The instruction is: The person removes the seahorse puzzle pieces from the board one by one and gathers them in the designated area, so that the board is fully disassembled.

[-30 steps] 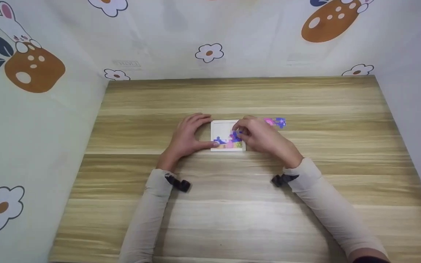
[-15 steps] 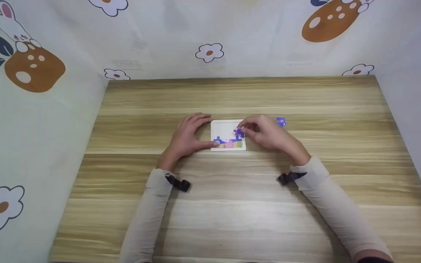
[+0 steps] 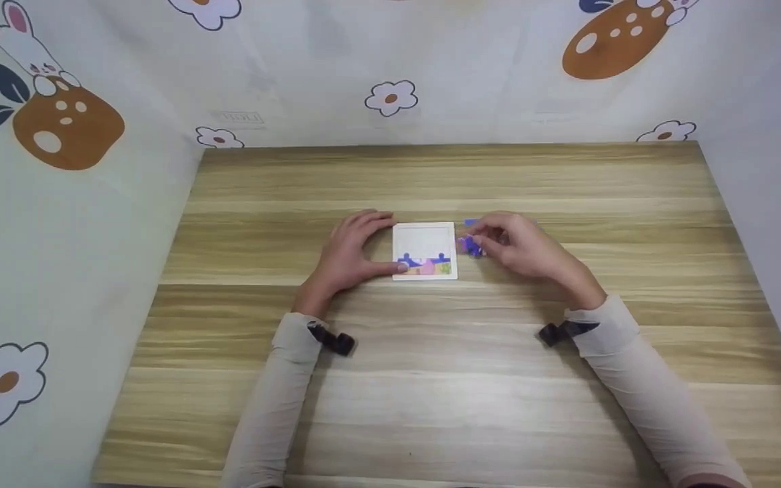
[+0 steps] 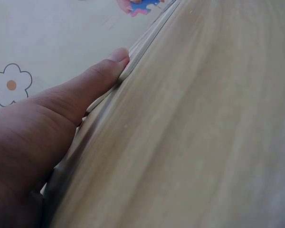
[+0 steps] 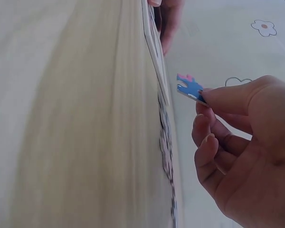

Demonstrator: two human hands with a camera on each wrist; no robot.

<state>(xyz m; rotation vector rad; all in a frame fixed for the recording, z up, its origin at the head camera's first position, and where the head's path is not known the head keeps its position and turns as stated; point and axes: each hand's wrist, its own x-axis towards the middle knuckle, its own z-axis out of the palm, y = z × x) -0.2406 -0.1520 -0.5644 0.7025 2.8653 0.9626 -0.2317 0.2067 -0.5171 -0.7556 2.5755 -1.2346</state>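
A square white puzzle frame [image 3: 424, 237] lies on the table, with a row of joined pieces [image 3: 428, 266] along its near side. My left hand [image 3: 350, 257] is spread at its left, the thumb resting on the near left corner and the fingertips at the far left corner. Just right of the frame, my right hand [image 3: 526, 247] pinches a blue and pink piece [image 3: 473, 246] between thumb and fingers. In the right wrist view this piece [image 5: 191, 89] is held up off the table, its knobbed edge facing away from the thumb.
Another blue piece [image 3: 470, 221] shows beyond my right fingertips, partly covered by the hand. Loose pieces [image 5: 166, 147] lie in a line along the table in the right wrist view. A patterned cloth wall [image 3: 309, 81] stands behind the table.
My right hand has lifted the blue and pink piece out from over the frame's right side and moved right with it. The left hand has stayed in place on the frame.
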